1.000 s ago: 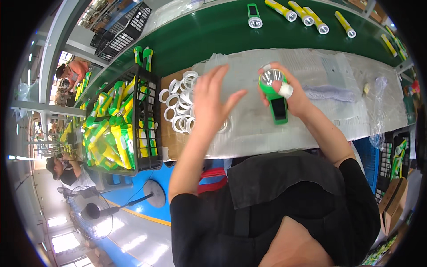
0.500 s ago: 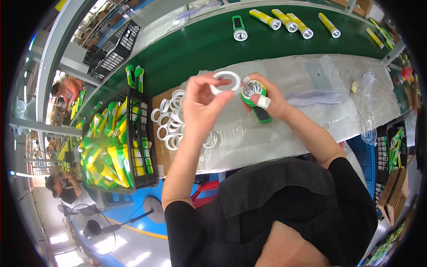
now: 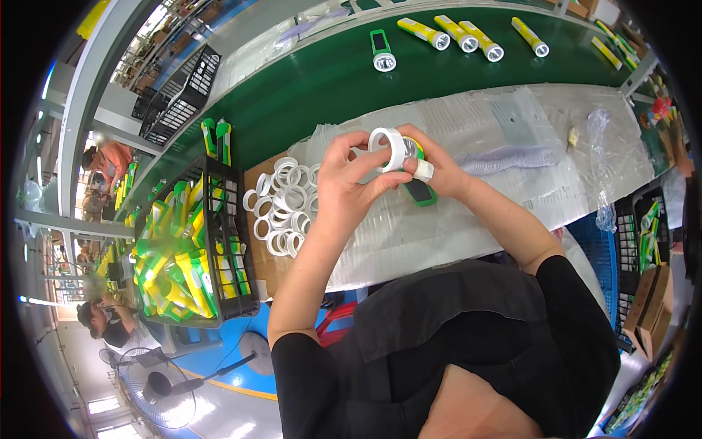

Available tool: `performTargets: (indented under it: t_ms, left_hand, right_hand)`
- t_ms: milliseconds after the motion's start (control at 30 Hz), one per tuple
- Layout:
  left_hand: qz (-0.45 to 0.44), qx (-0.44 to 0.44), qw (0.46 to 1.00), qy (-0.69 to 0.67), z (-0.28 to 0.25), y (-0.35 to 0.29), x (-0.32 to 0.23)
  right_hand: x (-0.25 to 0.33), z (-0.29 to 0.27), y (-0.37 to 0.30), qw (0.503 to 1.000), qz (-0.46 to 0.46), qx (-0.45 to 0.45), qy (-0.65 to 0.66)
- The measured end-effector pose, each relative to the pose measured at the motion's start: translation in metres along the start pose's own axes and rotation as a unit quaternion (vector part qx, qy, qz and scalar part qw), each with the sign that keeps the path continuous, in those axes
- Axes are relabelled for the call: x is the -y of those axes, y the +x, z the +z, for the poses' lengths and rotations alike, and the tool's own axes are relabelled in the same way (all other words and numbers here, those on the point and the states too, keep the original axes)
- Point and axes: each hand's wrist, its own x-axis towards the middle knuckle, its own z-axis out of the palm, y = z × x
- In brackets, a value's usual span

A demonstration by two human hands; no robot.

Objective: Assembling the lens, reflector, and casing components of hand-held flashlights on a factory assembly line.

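Observation:
Between the fingers of my left hand [image 3: 351, 175] is a white plastic ring [image 3: 397, 152], tilted on its edge. My right hand [image 3: 442, 164] grips a green flashlight [image 3: 420, 192]; its head sits close behind the ring, and I cannot tell whether the two touch. White tape wraps a finger and the thumb of the right hand. To the left of my left hand lies a pile of loose white rings [image 3: 285, 205] on a piece of brown cardboard [image 3: 256, 175].
A black crate [image 3: 232, 241] full of green and yellow flashlights stands at the left. Several yellow flashlights [image 3: 468, 36] and a green one [image 3: 382, 53] lie on the green belt [image 3: 322, 80]. Clear plastic wrap [image 3: 504, 159] lies on the padded table, and a pedestal fan [image 3: 157, 384] stands lower left.
My left hand has brought the white ring right, up to the flashlight's head, mostly covering it. The view has shifted slightly.

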Motion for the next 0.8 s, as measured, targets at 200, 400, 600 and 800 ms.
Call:
performTargets:
  t_ms: [200,400,600,800]
  left_hand:
    - [0.001,0.05,0.999,0.01,-0.011,0.016,-0.016]
    - [0.029,0.083,0.996,0.008,0.01,0.023,-0.023]
    - [-0.01,0.064,0.997,-0.031,0.048,0.025,-0.025]
    - [-0.041,0.055,0.996,-0.065,0.055,0.023,-0.029]
  right_hand:
    - [0.032,-0.016,0.004,0.984,-0.095,-0.001,-0.149]
    - [0.089,-0.053,-0.002,0.897,-0.075,0.055,-0.433]
    - [0.134,-0.054,0.017,0.808,0.026,0.238,-0.538]
    - [0.14,-0.06,0.029,0.809,0.077,0.284,-0.508]
